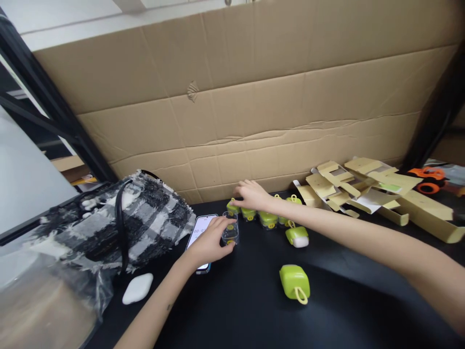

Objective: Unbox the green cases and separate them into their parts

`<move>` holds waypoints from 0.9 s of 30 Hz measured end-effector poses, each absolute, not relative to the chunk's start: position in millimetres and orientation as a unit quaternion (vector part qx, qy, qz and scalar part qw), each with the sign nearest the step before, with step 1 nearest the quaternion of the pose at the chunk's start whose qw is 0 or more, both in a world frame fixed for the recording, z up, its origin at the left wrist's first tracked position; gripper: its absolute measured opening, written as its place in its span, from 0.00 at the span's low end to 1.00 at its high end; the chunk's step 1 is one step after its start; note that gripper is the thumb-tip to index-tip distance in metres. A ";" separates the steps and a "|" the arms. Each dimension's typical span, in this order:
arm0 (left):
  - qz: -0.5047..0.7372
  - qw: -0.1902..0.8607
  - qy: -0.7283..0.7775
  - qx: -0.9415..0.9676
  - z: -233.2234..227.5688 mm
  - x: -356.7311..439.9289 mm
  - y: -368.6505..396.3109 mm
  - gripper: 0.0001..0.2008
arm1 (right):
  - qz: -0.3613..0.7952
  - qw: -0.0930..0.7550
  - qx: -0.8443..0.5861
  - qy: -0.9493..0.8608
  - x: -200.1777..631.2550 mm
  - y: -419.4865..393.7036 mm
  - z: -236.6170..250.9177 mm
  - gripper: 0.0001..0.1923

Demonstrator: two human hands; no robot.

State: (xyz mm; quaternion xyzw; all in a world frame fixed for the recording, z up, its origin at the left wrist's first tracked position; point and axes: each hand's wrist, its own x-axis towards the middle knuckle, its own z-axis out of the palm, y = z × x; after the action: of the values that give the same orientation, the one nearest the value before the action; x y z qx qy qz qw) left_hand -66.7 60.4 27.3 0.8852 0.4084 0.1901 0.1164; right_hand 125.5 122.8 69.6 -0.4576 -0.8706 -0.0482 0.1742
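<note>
My left hand [211, 242] grips a small clear plastic box [231, 233] by its sides, thumb in front and fingers behind. My right hand [252, 196] is stretched over the back row of lime-green earphone cases, its thumb beside the leftmost green case [232, 207] and its fingers apart above it. Several more cases in that row, such as one green case [269, 220], stand partly under my right forearm. Nearer me lie a green case with a white part showing [297, 236] and another green case with a yellow loop [295, 282].
A phone [198, 237] with a lit screen lies under my left hand. To the left are a black-and-white checked bag [145, 223], a white earphone case [138, 289] and a plastic-wrapped bundle [47, 305]. Unfolded cardboard boxes [363, 189] pile up at right, before a cardboard wall [254, 106].
</note>
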 end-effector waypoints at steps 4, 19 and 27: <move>0.185 0.121 0.409 0.885 27.1 -67.6 60.9 0.25 | -0.016 0.173 -0.478 -0.861 106.2 137.2 74.8 0.15; 0.232 0.147 0.405 0.872 31.6 -61.5 101.0 0.32 | 0.054 0.350 -0.452 -0.819 183.5 46.5 104.1 0.09; 0.265 0.285 0.363 0.847 33.9 -33.5 19.7 0.39 | 0.072 0.280 -0.389 -0.875 182.7 10.1 69.3 0.07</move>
State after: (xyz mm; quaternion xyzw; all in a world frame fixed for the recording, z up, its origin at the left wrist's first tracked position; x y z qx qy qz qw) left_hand -33.5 19.7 33.9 0.8465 0.3633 0.2645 0.2854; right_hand 182.7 10.1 69.3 -0.3886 -0.8750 0.0721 0.2795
